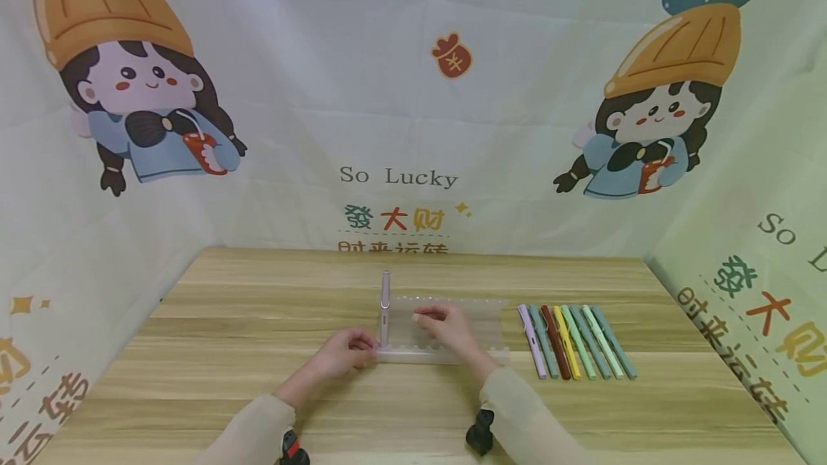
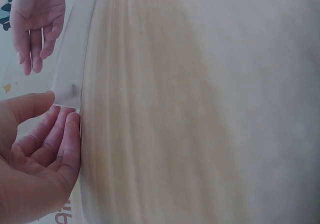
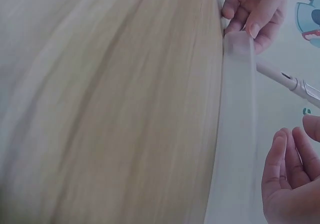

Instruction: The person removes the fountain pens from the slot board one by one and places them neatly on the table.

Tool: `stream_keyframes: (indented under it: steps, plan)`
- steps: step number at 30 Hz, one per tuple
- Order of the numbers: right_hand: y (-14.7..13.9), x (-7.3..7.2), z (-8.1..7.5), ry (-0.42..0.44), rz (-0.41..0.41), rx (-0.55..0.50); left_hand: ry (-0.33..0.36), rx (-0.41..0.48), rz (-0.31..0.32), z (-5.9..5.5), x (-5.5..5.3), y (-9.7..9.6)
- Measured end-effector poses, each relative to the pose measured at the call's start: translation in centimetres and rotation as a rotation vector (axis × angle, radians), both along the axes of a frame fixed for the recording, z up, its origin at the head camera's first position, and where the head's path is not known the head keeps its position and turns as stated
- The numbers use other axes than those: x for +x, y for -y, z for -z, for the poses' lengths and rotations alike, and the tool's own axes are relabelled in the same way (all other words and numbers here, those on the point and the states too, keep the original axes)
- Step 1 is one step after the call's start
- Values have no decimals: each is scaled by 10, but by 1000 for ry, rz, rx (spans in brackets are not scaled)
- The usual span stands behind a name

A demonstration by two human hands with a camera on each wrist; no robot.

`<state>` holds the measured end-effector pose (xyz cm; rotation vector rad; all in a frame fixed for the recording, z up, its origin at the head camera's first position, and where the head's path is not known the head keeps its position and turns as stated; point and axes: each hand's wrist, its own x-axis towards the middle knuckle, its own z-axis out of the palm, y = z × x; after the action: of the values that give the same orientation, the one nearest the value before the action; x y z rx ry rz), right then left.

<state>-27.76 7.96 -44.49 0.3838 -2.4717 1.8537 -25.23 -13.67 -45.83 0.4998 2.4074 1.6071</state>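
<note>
A clear plastic pen rack (image 1: 420, 357) with notched rails lies on the table in the head view. A pale pink pen (image 1: 385, 293) rests in its leftmost notch. My left hand (image 1: 349, 350) holds the rack's front left corner between thumb and fingertips, as the left wrist view also shows at the rack's end (image 2: 67, 91). Over the middle of the rack hovers my right hand (image 1: 449, 329), fingers loosely bent with nothing between them. In the right wrist view that hand (image 3: 292, 184) is apart from both rack and pen (image 3: 280, 76).
Right of the rack lies a row of several capped pens: a lilac one (image 1: 531, 339), a dark red one (image 1: 555, 341), a yellow one (image 1: 568, 343), and green and blue-grey ones. The wooden table (image 1: 258, 307) ends at a printed cloth backdrop (image 1: 291, 128).
</note>
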Motion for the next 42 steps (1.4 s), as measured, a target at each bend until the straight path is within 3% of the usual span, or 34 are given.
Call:
stream_keyframes:
  steps: [9, 21, 36, 42]
  plan:
    - [14, -2, 1, 8, -30, -19, -16, -10, -2, 7, -5, 0]
    - [26, -3, -3, 39, -16, -1, -22, 4, 12, 4, -2, 1]
    - [38, -5, -4, -64, -32, 36, -18, -7, 9, 7, -5, 1]
    - [42, -5, -5, -48, -8, 38, -20, -7, 13, 5, -4, 1]
